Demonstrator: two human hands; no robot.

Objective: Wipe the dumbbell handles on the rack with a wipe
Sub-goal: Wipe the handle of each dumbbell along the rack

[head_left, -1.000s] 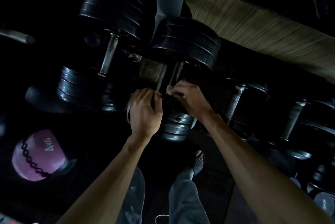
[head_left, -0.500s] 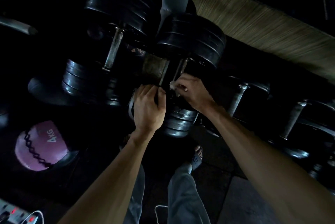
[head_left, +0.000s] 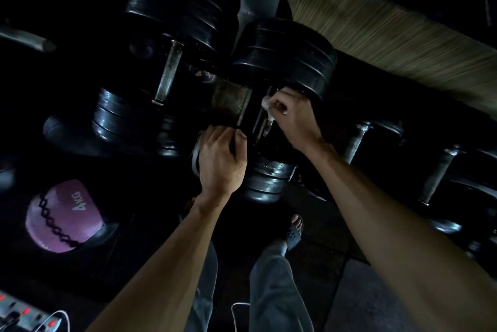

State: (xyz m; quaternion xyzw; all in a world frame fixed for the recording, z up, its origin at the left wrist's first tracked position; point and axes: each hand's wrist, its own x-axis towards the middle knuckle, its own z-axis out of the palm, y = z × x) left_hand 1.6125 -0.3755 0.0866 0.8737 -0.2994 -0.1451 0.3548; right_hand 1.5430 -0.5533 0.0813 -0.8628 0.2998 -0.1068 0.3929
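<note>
A large black dumbbell (head_left: 285, 54) lies on the dark rack at the middle of the view. Its metal handle (head_left: 260, 124) runs between the far head and the near head (head_left: 269, 178). My right hand (head_left: 295, 119) grips a small white wipe (head_left: 267, 105) against the far end of that handle, close to the far head. My left hand (head_left: 220, 162) grips the rack edge just left of the handle's near end, fingers curled over it. Part of the handle is hidden under my right hand.
Another black dumbbell (head_left: 169, 71) lies to the left, and smaller dumbbells (head_left: 357, 140) continue to the right. A purple 4 kg ball (head_left: 63, 217) sits low at the left. A power strip (head_left: 24, 315) lies bottom left. My legs and a sandalled foot (head_left: 294, 229) stand below.
My right hand has slid the wipe along the handle from its near end toward the far head. My left hand has kept its hold. The view has shifted slightly.
</note>
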